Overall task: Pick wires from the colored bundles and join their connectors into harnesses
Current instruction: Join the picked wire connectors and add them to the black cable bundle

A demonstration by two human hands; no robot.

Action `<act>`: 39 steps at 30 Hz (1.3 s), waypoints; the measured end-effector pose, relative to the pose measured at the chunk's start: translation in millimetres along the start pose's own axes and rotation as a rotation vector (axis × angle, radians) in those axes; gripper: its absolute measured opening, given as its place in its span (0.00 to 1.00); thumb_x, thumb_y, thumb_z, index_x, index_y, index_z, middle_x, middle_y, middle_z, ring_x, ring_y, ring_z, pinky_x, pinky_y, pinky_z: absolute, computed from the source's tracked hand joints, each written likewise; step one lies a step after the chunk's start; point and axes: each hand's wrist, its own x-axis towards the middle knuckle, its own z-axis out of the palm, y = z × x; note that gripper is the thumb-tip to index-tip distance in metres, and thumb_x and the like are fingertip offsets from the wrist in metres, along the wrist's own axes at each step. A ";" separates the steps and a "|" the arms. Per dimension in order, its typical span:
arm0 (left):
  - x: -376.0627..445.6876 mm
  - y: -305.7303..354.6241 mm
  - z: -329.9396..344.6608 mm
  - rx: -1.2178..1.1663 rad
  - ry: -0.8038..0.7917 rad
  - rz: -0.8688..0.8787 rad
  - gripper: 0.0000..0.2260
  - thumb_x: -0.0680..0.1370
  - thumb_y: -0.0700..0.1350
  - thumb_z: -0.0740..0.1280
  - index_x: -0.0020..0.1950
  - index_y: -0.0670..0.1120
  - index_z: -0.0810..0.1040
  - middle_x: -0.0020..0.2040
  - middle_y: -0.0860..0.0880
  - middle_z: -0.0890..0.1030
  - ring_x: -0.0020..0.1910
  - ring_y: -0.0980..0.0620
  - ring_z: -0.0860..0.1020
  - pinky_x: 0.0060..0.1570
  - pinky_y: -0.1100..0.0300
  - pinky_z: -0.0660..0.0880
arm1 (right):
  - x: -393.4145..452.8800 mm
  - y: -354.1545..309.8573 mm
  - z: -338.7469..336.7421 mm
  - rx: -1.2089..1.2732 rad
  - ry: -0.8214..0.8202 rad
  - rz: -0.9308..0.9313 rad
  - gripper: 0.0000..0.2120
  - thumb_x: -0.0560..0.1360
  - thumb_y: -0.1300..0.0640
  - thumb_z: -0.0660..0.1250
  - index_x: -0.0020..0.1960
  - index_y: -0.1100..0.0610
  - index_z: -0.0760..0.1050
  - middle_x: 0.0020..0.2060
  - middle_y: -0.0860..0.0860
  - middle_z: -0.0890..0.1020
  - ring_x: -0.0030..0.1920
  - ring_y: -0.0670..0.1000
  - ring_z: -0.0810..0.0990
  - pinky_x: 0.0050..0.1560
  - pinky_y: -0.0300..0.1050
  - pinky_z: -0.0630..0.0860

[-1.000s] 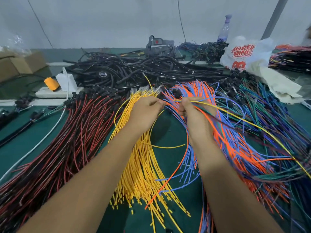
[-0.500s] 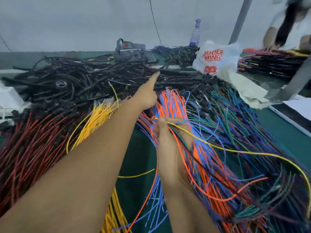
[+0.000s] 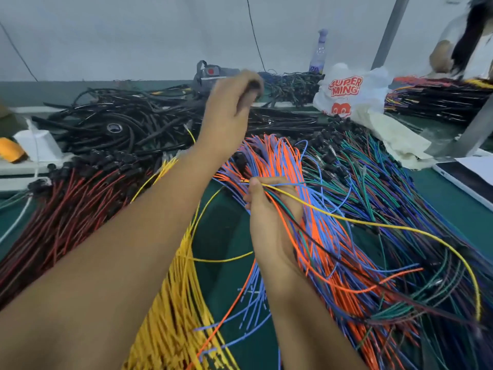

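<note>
Right hand (image 3: 269, 217): grip clamped on mixed wires (image 3: 290, 209), centre.
Left hand (image 3: 229, 113): raised far, blurred, grip around a black piece (image 3: 254, 85).

A bundle of red and black wires (image 3: 66, 209) lies at frame left, the yellow wire bundle (image 3: 173, 303) just right of it. A tangle of black cables (image 3: 128, 124) sits behind both, with the white printed plastic bag (image 3: 352, 92) at upper right.

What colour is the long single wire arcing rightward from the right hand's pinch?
Yellow, held by the right hand; clearest in the head view.

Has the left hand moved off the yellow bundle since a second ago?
Yes. The left hand has lifted off the yellow bundle and away from the person, over the black cable pile, gripping something dark.
</note>
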 end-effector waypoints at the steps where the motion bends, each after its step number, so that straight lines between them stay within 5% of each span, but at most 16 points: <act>1: 5.4 10.8 -13.8 0.018 0.011 0.076 0.08 0.77 0.35 0.59 0.50 0.38 0.77 0.45 0.43 0.81 0.46 0.50 0.75 0.49 0.59 0.70 | -6.8 -4.1 0.2 0.021 0.021 -0.082 0.11 0.79 0.50 0.64 0.46 0.57 0.78 0.34 0.48 0.81 0.35 0.44 0.78 0.42 0.44 0.75; 4: 8.3 26.6 -55.1 0.191 -0.014 0.310 0.09 0.77 0.37 0.58 0.51 0.41 0.77 0.47 0.46 0.79 0.48 0.51 0.72 0.50 0.59 0.66 | -24.9 -17.4 0.1 0.048 0.069 -0.288 0.10 0.77 0.61 0.67 0.38 0.52 0.76 0.25 0.45 0.80 0.28 0.40 0.78 0.33 0.37 0.75; 6: -7.5 25.4 -79.5 0.274 -0.072 0.296 0.10 0.78 0.38 0.58 0.53 0.44 0.78 0.48 0.47 0.79 0.50 0.50 0.73 0.51 0.57 0.67 | -29.1 -19.3 2.8 0.079 0.020 -0.296 0.11 0.77 0.63 0.67 0.37 0.52 0.76 0.24 0.44 0.79 0.27 0.40 0.78 0.30 0.34 0.75; 10: -88.2 5.3 -98.3 0.259 -0.237 -0.112 0.11 0.79 0.37 0.57 0.57 0.43 0.76 0.46 0.48 0.78 0.48 0.44 0.75 0.45 0.52 0.70 | -30.2 -22.8 17.8 0.141 -0.050 -0.100 0.19 0.79 0.61 0.64 0.30 0.53 0.77 0.23 0.44 0.79 0.30 0.44 0.78 0.42 0.42 0.74; 12: -131.8 -3.7 -96.1 0.253 -0.300 -0.367 0.08 0.81 0.40 0.57 0.57 0.44 0.73 0.41 0.50 0.74 0.43 0.44 0.75 0.37 0.52 0.68 | -32.3 -21.2 25.7 0.329 -0.091 -0.034 0.17 0.79 0.64 0.63 0.32 0.54 0.76 0.24 0.47 0.78 0.28 0.44 0.76 0.38 0.38 0.73; 15: -167.0 -13.1 -91.0 0.405 -0.328 -0.528 0.08 0.81 0.48 0.60 0.56 0.46 0.71 0.45 0.43 0.79 0.47 0.39 0.77 0.39 0.52 0.65 | -37.8 -17.9 28.9 0.461 -0.177 0.040 0.12 0.79 0.67 0.62 0.38 0.58 0.73 0.25 0.47 0.76 0.27 0.43 0.75 0.31 0.35 0.70; 22: -174.9 -8.0 -98.6 0.324 -0.322 -0.361 0.07 0.82 0.48 0.57 0.45 0.50 0.64 0.36 0.52 0.70 0.39 0.42 0.72 0.36 0.49 0.65 | -45.5 -24.1 22.2 0.394 -0.322 0.089 0.10 0.78 0.67 0.63 0.40 0.59 0.74 0.28 0.51 0.78 0.27 0.44 0.77 0.30 0.33 0.73; 30: -173.2 3.7 -96.4 0.226 -0.337 -0.343 0.07 0.81 0.50 0.60 0.44 0.50 0.67 0.33 0.56 0.70 0.34 0.56 0.69 0.31 0.55 0.63 | -48.5 -21.2 19.2 0.349 -0.366 -0.019 0.09 0.79 0.66 0.63 0.40 0.60 0.77 0.30 0.52 0.82 0.30 0.47 0.80 0.33 0.36 0.76; 39: -169.3 11.7 -97.5 0.082 -0.254 -0.541 0.07 0.80 0.53 0.62 0.49 0.50 0.74 0.36 0.55 0.74 0.36 0.55 0.72 0.36 0.55 0.67 | -48.8 -20.7 16.6 0.203 -0.248 -0.113 0.09 0.79 0.64 0.65 0.40 0.60 0.77 0.31 0.53 0.82 0.32 0.49 0.80 0.33 0.37 0.75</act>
